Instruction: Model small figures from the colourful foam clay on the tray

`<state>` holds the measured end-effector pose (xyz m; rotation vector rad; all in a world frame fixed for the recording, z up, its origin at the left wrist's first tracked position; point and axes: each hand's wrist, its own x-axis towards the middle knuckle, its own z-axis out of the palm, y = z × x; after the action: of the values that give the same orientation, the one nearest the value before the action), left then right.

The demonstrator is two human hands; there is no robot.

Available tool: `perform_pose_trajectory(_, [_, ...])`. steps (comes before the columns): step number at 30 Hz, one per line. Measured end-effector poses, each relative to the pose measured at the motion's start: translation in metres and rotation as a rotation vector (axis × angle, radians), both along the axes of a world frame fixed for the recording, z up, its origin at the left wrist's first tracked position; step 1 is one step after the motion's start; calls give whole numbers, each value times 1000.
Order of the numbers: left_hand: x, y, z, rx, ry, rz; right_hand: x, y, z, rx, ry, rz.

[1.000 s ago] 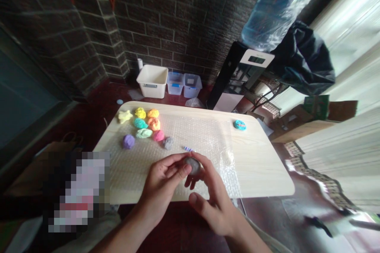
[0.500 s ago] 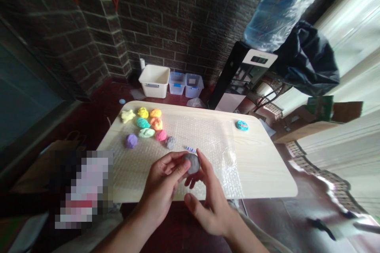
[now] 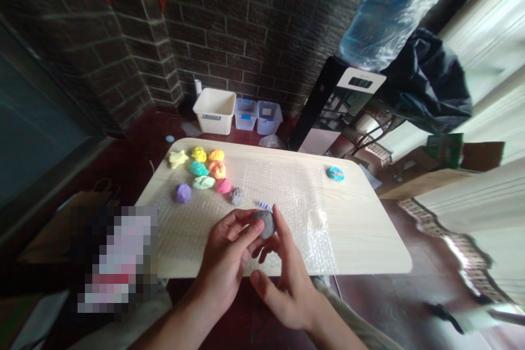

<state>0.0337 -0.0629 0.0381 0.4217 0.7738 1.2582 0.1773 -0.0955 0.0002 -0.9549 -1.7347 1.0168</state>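
A grey clay ball (image 3: 266, 223) sits between both hands above the near part of the table. My left hand (image 3: 227, 254) pinches it with thumb and fingers from the left. My right hand (image 3: 287, 276) cups it from the right and below, fingers wrapped behind it. Just beyond it a small striped clay stick (image 3: 264, 206) lies on the bubble wrap sheet (image 3: 283, 186). At the far left of the light wooden table (image 3: 369, 229) is a cluster of several coloured clay lumps: yellow (image 3: 199, 153), orange (image 3: 217, 168), purple (image 3: 182, 192), pink (image 3: 223, 186), grey (image 3: 236, 195).
A blue clay disc (image 3: 335, 173) lies alone at the table's far right. White and clear bins (image 3: 215, 111) stand on the floor by the brick wall. A water dispenser (image 3: 353, 93) with a bottle stands at the right back. A blurred-out patch (image 3: 115, 257) is at the left.
The right thumb has drawn away from the ball and the fingers have straightened behind it. The left hand keeps its pinch. The view has shifted slightly.
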Motion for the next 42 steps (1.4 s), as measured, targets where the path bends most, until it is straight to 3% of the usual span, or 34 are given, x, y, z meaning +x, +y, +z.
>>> perform_pose_trajectory(4, [0,-2,-2,-3,6,2,-1,1,7,-42,52,36])
perform_pose_trajectory(12, [-6,0,-7,111,217,-173,13,5,20,-107,71,13])
perform_pose_trajectory(31, [-3,1,-9,66,194,-77,6,1,11,-78,82,-7])
perform_pose_trajectory(37, [-3,0,-8,47,148,-73,5,2,7,47,27,-45])
perform_pose_trajectory(42, [-2,-2,-8,23,107,-62,2,3,5,32,35,-48])
